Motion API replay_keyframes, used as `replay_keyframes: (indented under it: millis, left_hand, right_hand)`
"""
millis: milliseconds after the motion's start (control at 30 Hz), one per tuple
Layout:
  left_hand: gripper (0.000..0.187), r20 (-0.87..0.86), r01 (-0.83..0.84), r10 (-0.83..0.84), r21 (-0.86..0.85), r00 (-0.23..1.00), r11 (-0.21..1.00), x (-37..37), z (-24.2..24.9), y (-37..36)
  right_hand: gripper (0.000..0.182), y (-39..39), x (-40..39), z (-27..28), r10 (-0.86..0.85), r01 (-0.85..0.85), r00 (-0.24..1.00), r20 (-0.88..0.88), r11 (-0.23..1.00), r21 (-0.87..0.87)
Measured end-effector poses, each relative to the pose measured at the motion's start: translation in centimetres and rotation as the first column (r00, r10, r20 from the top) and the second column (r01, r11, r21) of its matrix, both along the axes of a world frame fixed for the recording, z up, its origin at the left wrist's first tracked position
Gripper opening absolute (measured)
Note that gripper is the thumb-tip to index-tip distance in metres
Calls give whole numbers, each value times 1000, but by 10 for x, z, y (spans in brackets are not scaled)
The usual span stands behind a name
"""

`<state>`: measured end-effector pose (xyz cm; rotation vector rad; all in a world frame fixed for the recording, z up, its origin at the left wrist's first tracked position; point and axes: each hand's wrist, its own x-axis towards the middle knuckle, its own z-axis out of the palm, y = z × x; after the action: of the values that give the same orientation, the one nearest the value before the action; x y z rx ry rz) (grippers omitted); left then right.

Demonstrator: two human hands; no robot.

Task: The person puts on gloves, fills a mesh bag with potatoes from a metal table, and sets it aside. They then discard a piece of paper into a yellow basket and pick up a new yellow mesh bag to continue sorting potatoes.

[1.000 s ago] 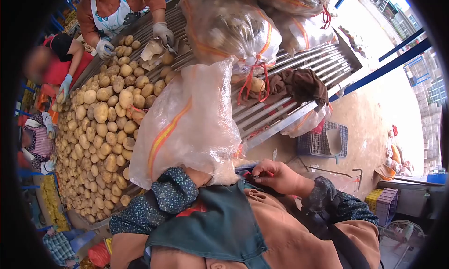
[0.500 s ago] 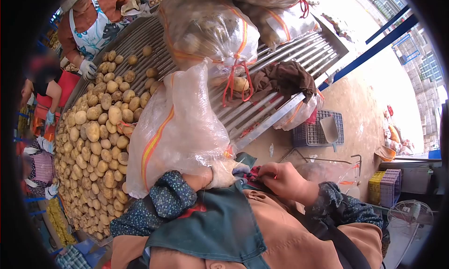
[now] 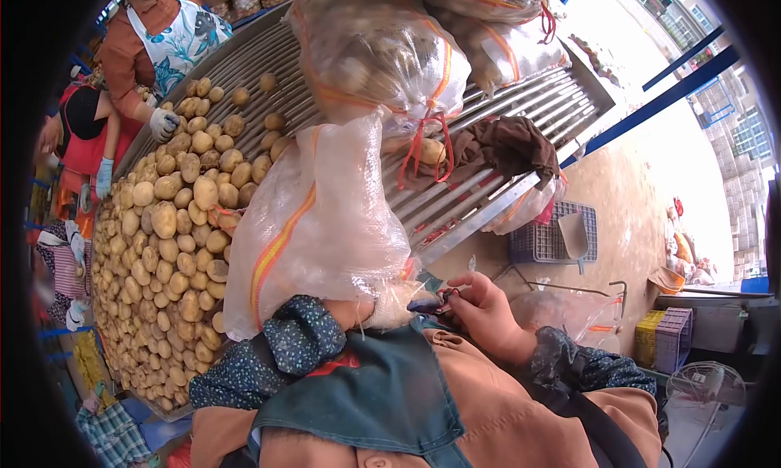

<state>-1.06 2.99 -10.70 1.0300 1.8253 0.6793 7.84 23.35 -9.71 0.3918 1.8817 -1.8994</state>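
Observation:
My left hand, in a whitish glove with bluish fingertips, is at my waist against the lower edge of a translucent mesh bag. Its fingers are closed, but what they hold is hidden. With bare fingers, my right hand pinches a small dark-red bundle right beside the left fingertips. The bag has a yellow and red stripe and stands on the metal roller table, leaning against a heap of potatoes.
Full bags tied with red string sit on the rollers, near a brown cloth. A blue crate with a scoop stands on the floor to the right. Co-workers, one in a floral apron, line the left side.
My right hand has risen slightly and come a little left, still pinching the dark-red bundle. My view has shifted slightly. At the potatoes, the co-workers' hands have moved.

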Motion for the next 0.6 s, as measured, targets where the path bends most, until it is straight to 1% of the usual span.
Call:
replay_keyframes:
  millis: [67,133,200,233,267,300,333,367,400,433,467,533,567,600]
  left_hand:
    - [43,-21,22,-22,-29,1000,999,2,-11,0]
    - [42,-16,-3,3,-3,1000,1000,3,-2,-2]
    - [41,-10,-28,28,27,1000,999,4,3,-2]
    - [39,-59,-7,8,13,998,1000,5,4,-1]
    - [37,-106,14,-14,-2,994,1000,6,5,0]
    - [37,-105,20,-20,1,994,1000,7,1,-1]
    - [36,-118,17,-12,46,993,999,8,-6,-3]
    - [35,-129,16,-4,93,992,996,9,-11,-5]
    - [35,-127,23,-11,98,992,995,9,-11,-6]
    - [35,-103,-3,14,103,995,995,9,-9,-8]
    - [35,-80,-27,36,108,996,994,8,-9,-9]
    - [35,-81,-5,14,101,997,995,7,-9,-8]
    - [35,-84,6,1,91,996,996,6,-8,-8]
    - [35,-86,18,-11,82,996,996,5,-7,-7]
  right_hand:
    - [17,0,3,0,14,-14,1000,-13,1000,0]
    - [18,-2,5,2,18,-18,999,-27,1000,-1]
    - [14,-6,4,7,80,-73,980,-180,996,46]
    - [14,-5,4,16,78,-70,981,-180,996,49]
    - [13,-2,3,29,128,-105,978,-167,985,139]
    - [13,1,3,37,174,-138,973,-148,964,227]
    - [13,10,7,36,167,-131,975,-147,964,230]
    - [14,23,15,32,124,-109,990,-59,971,213]
    - [15,36,25,27,82,-86,996,30,977,197]
    - [17,48,35,23,-10,7,999,32,997,81]
    - [17,61,49,16,-21,18,999,34,996,85]
    - [17,85,79,7,-143,150,980,135,987,-49]
    - [17,95,90,10,-149,156,980,135,987,-43]
    - [17,105,101,14,-159,163,952,261,987,6]
